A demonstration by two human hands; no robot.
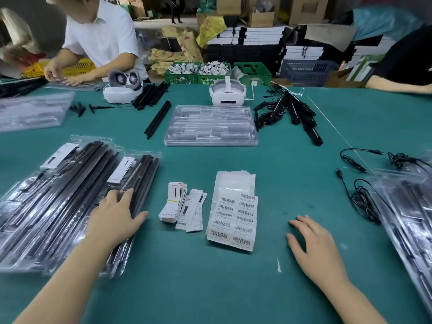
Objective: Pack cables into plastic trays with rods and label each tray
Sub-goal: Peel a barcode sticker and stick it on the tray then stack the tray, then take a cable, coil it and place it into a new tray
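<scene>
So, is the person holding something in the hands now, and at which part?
Nothing is held. The left hand lies flat on the right edge of a packed tray; the right hand is open above the table.

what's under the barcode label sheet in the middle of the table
A stack of clear plastic bags sticks out beyond the barcode label sheet at its far end. Whatever lies under the sheet itself is covered.
</scene>
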